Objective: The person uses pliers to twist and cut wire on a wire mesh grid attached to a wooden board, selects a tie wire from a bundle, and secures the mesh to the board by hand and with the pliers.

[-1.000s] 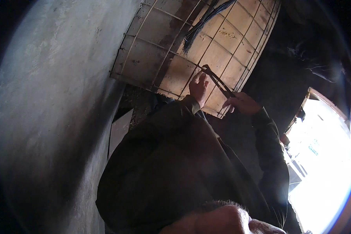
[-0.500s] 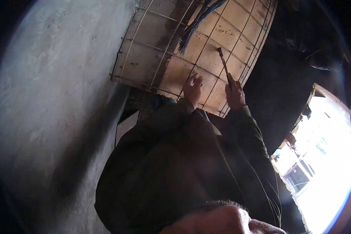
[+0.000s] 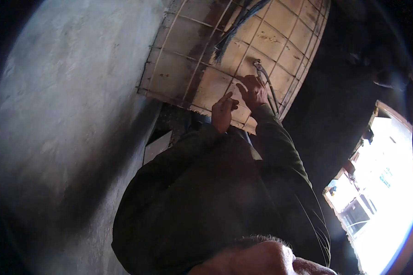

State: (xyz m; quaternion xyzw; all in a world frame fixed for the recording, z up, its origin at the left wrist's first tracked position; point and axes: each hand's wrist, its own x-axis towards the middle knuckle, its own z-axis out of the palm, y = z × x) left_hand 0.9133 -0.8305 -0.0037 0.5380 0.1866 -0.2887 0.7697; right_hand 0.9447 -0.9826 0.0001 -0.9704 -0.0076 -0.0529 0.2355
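A wire or bar grid (image 3: 202, 59) lies over wooden boards (image 3: 243, 50). My left hand (image 3: 222, 114) is low over the grid near the boards' front edge, its index finger raised and the others curled; whatever they hold is too small to make out. To its right, my right hand (image 3: 253, 90) reaches over a grid bar, thumb and index finger apart. Pincers (image 3: 267, 81), handles spread, lie along the right hand's outer side, apparently resting on the grid. A bundle of dark tie wires (image 3: 231, 34) lies farther up the boards.
A grey wall or slab surface (image 3: 78, 91) fills the left side. Dark ground lies right of the boards. At the lower right is a bright opening (image 3: 385, 183) with a ragged edge. A pale board piece (image 3: 157, 147) is left of my sleeve.
My right hand has let go of the pincers and moved left and up toward a grid bar. The pincers' handles now stand apart. My left hand has lowered slightly, its fingers curling.
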